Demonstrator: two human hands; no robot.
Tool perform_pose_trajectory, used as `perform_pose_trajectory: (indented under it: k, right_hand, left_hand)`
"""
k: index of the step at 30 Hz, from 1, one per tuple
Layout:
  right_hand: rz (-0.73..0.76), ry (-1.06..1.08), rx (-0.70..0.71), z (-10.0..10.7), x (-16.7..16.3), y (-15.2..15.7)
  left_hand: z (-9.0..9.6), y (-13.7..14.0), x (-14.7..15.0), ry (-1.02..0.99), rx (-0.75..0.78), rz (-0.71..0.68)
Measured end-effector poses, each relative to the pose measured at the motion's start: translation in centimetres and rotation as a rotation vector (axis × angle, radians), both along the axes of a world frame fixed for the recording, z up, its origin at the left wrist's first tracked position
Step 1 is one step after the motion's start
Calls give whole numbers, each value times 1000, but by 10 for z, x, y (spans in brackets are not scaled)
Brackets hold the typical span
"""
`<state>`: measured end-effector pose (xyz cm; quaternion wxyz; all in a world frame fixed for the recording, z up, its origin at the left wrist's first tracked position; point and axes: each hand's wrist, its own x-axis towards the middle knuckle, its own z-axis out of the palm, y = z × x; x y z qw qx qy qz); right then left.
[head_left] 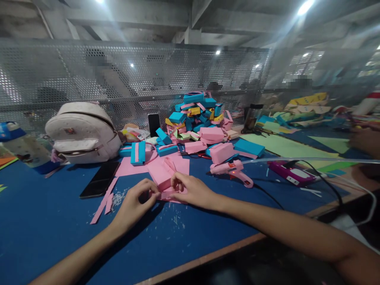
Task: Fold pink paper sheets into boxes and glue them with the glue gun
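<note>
A pink paper box (pixel 159 174) with a paper strip looped on top sits on a pink sheet (pixel 127 168) in front of me. At its near edge a pink paper strip (pixel 166 195) lies between my hands. My left hand (pixel 139 200) pinches the strip's left end, thumb and forefinger together. On the right, my right hand (pixel 191 190) has its fingers curled and closed on the strip's other end, against the box. A pink glue gun (pixel 233 170) lies to the right of my right hand, its cord running to the right.
Pink, blue and yellow paper boxes (pixel 194 114) are heaped at the back. A white backpack (pixel 84 132), a bottle (pixel 28 148) and a dark phone (pixel 100 180) stand or lie left. A purple power strip (pixel 292 173), cords and green sheets (pixel 273 144) lie right. Another person's hand (pixel 365 136) is at far right.
</note>
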<state>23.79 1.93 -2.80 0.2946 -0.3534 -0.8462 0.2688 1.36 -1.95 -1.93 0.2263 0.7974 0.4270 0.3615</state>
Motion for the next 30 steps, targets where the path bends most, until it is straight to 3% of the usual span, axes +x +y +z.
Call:
perform_pose_trajectory:
  k: [8, 24, 30]
  right_hand:
    - [67, -10, -54, 1, -1, 2]
    - [93, -58, 87, 2, -1, 0]
    - [85, -51, 117, 2, -2, -2]
  left_hand:
    - [2, -3, 1, 8, 29, -34]
    - [5, -6, 0, 132, 69, -72]
    - [4, -8, 2, 139, 66, 5]
